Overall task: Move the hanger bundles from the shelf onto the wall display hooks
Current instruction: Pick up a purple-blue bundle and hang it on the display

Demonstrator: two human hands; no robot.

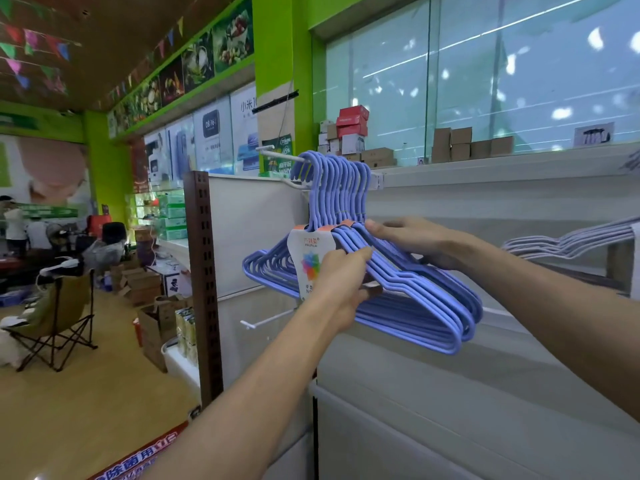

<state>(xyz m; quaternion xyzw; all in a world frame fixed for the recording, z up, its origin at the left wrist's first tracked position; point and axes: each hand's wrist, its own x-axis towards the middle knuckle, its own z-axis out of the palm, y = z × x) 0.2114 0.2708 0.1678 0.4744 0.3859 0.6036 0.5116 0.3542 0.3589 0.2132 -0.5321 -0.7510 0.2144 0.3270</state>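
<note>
A poster on the back wall reads "小米10"; the poster beside it shows "08:16". The floor sign reads "除菌用". The hanger bundle's label is too blurred to read.

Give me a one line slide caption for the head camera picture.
Both hands, left hand and right hand, hold a blue hanger bundle whose hooks sit on a white wall hook.
</note>
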